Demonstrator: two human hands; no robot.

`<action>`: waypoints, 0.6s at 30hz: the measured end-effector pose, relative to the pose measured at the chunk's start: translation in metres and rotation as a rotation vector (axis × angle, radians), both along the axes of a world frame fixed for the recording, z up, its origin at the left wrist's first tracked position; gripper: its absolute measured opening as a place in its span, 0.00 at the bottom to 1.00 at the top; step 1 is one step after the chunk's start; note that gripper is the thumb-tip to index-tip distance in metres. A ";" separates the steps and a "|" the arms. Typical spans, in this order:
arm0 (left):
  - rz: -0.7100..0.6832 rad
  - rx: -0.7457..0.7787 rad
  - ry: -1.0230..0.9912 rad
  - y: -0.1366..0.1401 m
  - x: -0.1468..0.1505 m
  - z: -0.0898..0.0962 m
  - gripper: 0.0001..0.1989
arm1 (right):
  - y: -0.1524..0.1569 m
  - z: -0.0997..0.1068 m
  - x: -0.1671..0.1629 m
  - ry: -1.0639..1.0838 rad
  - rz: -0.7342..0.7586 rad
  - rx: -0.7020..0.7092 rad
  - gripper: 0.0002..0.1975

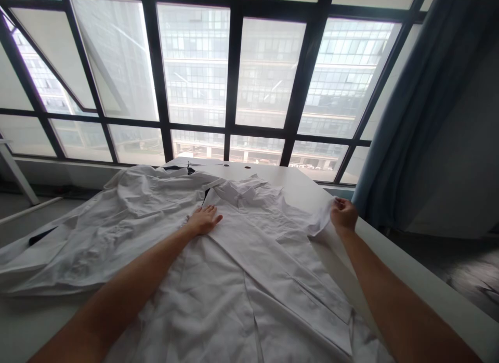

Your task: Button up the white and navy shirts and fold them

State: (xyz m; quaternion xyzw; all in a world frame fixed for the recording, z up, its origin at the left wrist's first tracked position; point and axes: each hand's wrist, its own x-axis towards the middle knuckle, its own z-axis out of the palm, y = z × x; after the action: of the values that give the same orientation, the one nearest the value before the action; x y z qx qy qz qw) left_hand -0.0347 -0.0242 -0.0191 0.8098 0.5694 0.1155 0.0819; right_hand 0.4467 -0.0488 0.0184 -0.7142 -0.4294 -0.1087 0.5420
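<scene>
A white shirt-like garment [249, 248] with a collar lies spread over the table in front of me, its front panels and seams running toward me. My left hand [204, 219] rests flat on its upper left part, fingers spread. At the right, my right hand [343, 214] pinches a corner of the white cloth, lifting it a little off the table edge. To the left lies a second heap of white cloth [136, 202], wrinkled and partly overlapping the first. Small dark patches show between the two.
The white table [307, 189] runs to the window [195, 66], with two dark round holes near its far end. A blue-grey curtain [405, 118] hangs at the right. A white metal frame [17, 170] stands at the far left.
</scene>
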 end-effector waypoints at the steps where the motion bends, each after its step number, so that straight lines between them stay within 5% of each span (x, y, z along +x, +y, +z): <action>1: 0.009 -0.027 -0.124 0.001 -0.001 0.002 0.31 | -0.004 0.014 -0.023 0.016 0.055 0.100 0.19; 3: 0.034 -0.109 -0.423 -0.001 -0.004 0.010 0.34 | -0.023 0.039 -0.077 -0.052 0.246 0.229 0.17; 5: 0.033 -0.225 -0.688 -0.009 -0.011 0.020 0.41 | -0.054 0.052 -0.133 -0.200 0.542 0.188 0.15; 8: -0.032 -0.493 -0.948 -0.035 -0.026 0.036 0.49 | -0.109 0.047 -0.197 -0.526 1.078 -0.032 0.12; 10: -0.059 -0.681 -1.066 -0.058 -0.037 0.044 0.52 | -0.136 0.034 -0.221 -0.707 1.294 -0.268 0.13; 13: -0.055 -0.753 -1.008 -0.090 -0.049 0.051 0.54 | -0.149 0.016 -0.227 -0.800 1.317 -0.461 0.16; 18: -0.147 -0.455 -0.378 -0.123 -0.055 0.066 0.41 | -0.121 -0.003 -0.188 -0.659 1.115 -0.434 0.15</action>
State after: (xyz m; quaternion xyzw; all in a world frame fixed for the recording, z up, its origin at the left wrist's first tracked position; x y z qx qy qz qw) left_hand -0.0901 -0.1467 0.0472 0.7740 0.4951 0.1273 0.3736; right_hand 0.2583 -0.1700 0.0155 -0.4085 -0.8878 0.0634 0.2024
